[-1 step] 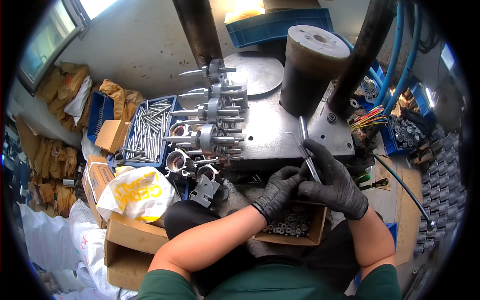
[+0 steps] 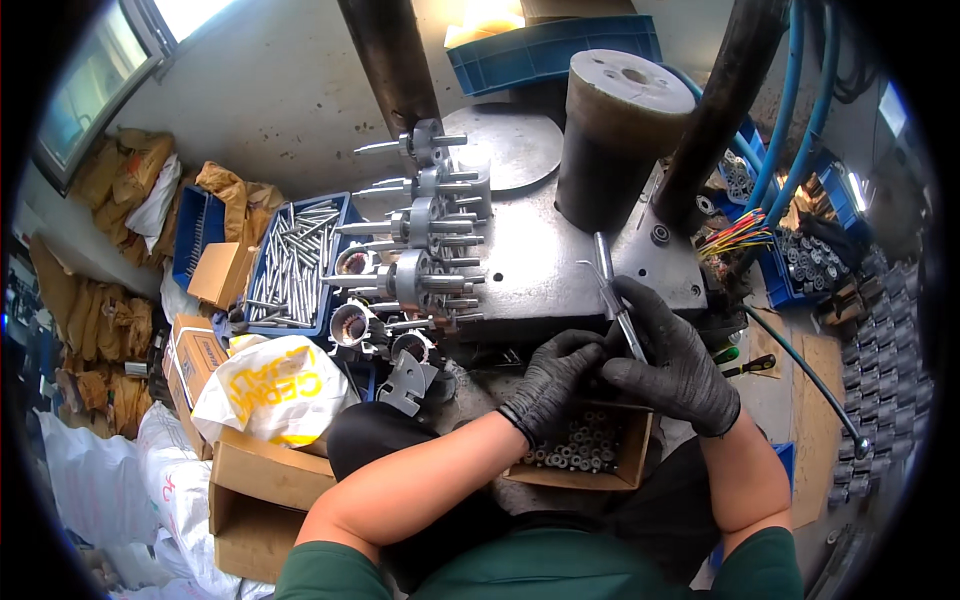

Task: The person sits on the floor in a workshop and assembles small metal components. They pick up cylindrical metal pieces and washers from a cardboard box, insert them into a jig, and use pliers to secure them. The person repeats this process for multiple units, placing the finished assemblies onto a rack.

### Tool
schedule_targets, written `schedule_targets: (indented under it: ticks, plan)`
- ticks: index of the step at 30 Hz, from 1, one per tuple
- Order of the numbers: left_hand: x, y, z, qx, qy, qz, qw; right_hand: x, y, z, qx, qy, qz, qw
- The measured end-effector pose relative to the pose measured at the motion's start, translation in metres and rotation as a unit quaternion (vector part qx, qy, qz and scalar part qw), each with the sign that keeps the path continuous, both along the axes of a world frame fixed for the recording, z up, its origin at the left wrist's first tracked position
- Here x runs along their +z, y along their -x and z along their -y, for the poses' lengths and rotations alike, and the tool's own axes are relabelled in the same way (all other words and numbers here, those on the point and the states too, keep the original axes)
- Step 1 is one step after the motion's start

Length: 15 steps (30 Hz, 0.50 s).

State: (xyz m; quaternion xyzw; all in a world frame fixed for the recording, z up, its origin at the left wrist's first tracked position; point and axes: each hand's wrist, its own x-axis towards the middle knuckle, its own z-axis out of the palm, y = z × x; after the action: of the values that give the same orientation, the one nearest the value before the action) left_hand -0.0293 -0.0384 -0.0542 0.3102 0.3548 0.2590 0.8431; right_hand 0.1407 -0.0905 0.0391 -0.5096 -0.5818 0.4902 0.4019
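Note:
Both my hands wear dark grey gloves and work close together above a small cardboard box of little metal rings [image 2: 580, 455]. My right hand [image 2: 675, 375] is closed around slim bent-tip tweezers [image 2: 622, 318], whose hooked end points up and away from me. Just behind the tweezers, a bright steel rod [image 2: 601, 248] rises in front of the press plate; whether my hand holds it too, I cannot tell. My left hand [image 2: 555, 380] has its fingers curled, the tips beside my right fingers. Anything pinched in it is hidden.
Rotor shafts [image 2: 415, 225] line the left of the steel press plate [image 2: 540, 270], below a thick cylinder [image 2: 620, 150]. A blue bin of steel pins [image 2: 295, 265] stands farther left. Screwdrivers [image 2: 750, 366] lie to the right, near stacked metal parts [image 2: 880, 385].
My left fingers have drawn slightly apart from my right hand. The tweezers have shifted a little to the right with my right hand. The whole view has moved slightly.

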Motion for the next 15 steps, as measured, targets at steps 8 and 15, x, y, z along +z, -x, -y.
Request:
schedule_targets:
  ticks: [8, 15]
  plan:
    - [0.009, 0.011, -0.013, 0.036, -0.001, 0.055, 0.998, 0.011, -0.031, 0.012, -0.055, -0.186, 0.407, 0.893]
    - [0.013, 0.01, -0.013, 0.037, -0.016, 0.011, 0.999, 0.002, -0.044, 0.019, -0.032, -0.276, 0.454, 0.846]
